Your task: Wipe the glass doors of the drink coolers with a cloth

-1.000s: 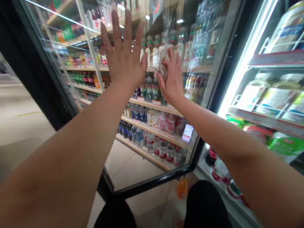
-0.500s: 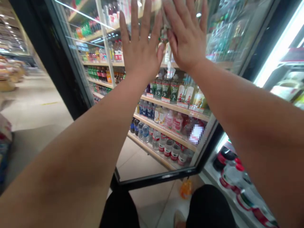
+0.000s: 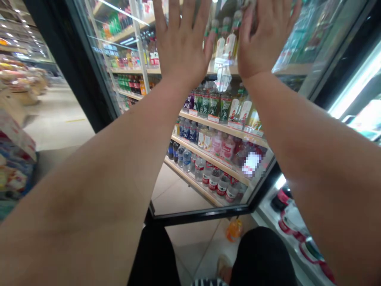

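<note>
My left hand [image 3: 181, 39] is raised flat with its fingers apart and reaches the top edge of the view. It stands against or very near the glass door [image 3: 190, 119] of a drinks cooler and holds nothing. My right hand [image 3: 264, 35] is raised beside it, its fingertips cut off by the frame. A pale wad of cloth [image 3: 249, 10] shows only slightly at those fingers, mostly hidden by the hand. Both forearms cross the lower view.
Behind the glass, shelves hold several rows of bottled drinks [image 3: 205, 161]. An open cooler section with bottles [image 3: 291, 218] lies at lower right. A store aisle [image 3: 56, 119] and stacked packaged goods [image 3: 14, 159] are at left. An orange bag [image 3: 234, 230] lies on the tile floor.
Both hands have risen to the top of the view, and the view has swung left, showing more aisle. The cloth, plainly visible in my right hand earlier, is now mostly hidden.
</note>
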